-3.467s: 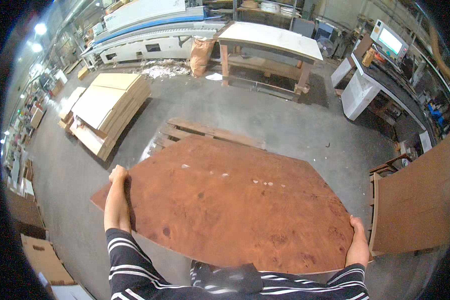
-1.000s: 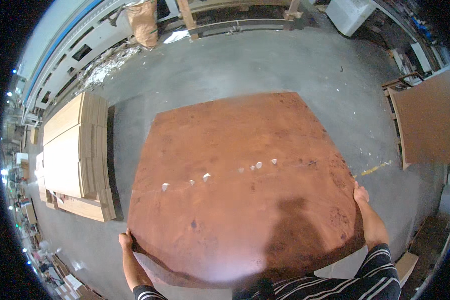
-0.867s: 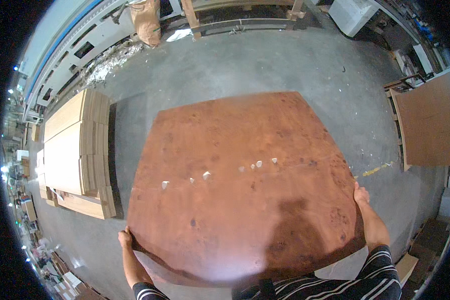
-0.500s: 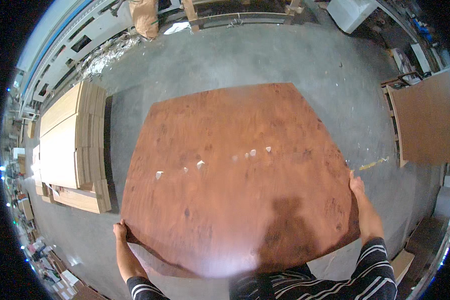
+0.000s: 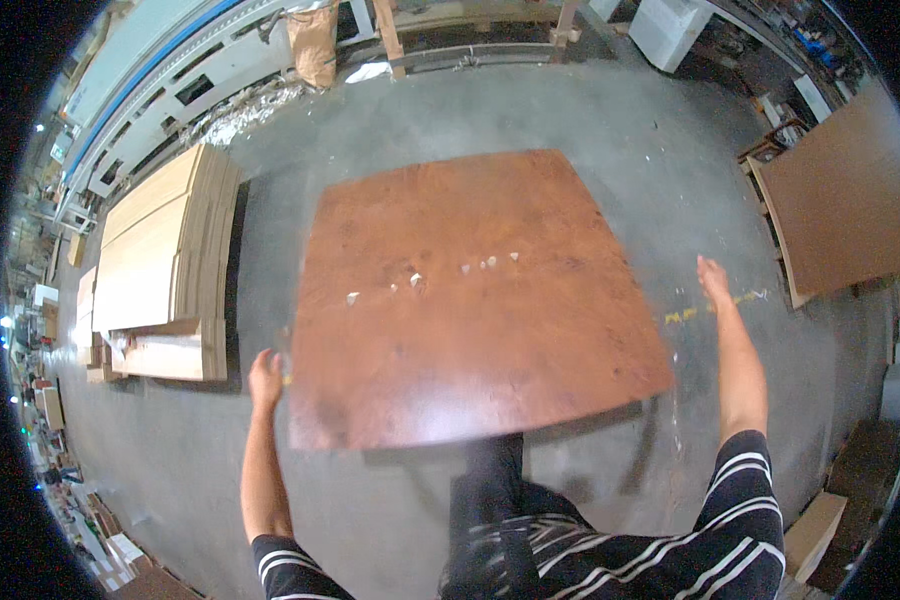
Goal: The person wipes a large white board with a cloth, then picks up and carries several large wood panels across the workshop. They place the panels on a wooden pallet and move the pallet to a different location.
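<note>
A large reddish-brown wood panel [image 5: 470,330] with dark knots lies before me, low over the floor or on whatever is hidden beneath it. Several small pale chips [image 5: 416,280] form a loose row across its top face. My left hand [image 5: 265,378] is just off the panel's left edge, fingers apart and empty. Beyond the right edge, with a wider gap, my right hand [image 5: 712,280] is also empty, its fingers loosely extended. Neither hand touches the panel.
To the left stands a stack of pale wooden boards [image 5: 160,250]. A brown sheet [image 5: 850,210] leans on a frame at the right. At the back are a long white machine [image 5: 140,130], a tan sack [image 5: 313,45], a wooden frame [image 5: 470,50] and a white box [image 5: 668,35].
Both hands have let go of the panel's edges and moved outward. The panel now looks smaller and lower, with my legs showing past its near edge.
</note>
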A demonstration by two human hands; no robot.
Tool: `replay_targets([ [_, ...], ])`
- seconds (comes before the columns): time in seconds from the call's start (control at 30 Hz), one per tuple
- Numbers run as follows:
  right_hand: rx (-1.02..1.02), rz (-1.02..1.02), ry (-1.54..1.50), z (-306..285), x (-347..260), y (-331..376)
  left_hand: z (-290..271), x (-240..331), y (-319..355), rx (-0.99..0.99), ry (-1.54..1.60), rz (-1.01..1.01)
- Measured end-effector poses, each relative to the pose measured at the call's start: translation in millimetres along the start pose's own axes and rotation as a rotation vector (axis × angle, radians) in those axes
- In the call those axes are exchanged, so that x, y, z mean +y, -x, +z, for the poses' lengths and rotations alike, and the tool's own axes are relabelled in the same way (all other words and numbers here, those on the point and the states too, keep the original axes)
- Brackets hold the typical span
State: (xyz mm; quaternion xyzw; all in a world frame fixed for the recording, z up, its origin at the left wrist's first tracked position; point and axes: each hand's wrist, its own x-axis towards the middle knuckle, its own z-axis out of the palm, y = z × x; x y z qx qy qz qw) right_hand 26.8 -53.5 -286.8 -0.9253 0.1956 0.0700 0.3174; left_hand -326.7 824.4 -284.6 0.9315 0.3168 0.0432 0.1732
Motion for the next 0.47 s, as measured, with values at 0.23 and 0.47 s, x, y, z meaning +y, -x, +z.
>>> replay_targets([
  [0.23, -0.357, 0.036, 0.156, 1.1, 192.4, 232.2, 37.9, 65.6, 255.1, -0.628, 0.064, 0.167],
  [0.47, -0.97, 0.025, 0.813, 79.8, 380.6, 572.9, 30.9, -26.4, 406.7, -0.923, -0.135, 0.107],
])
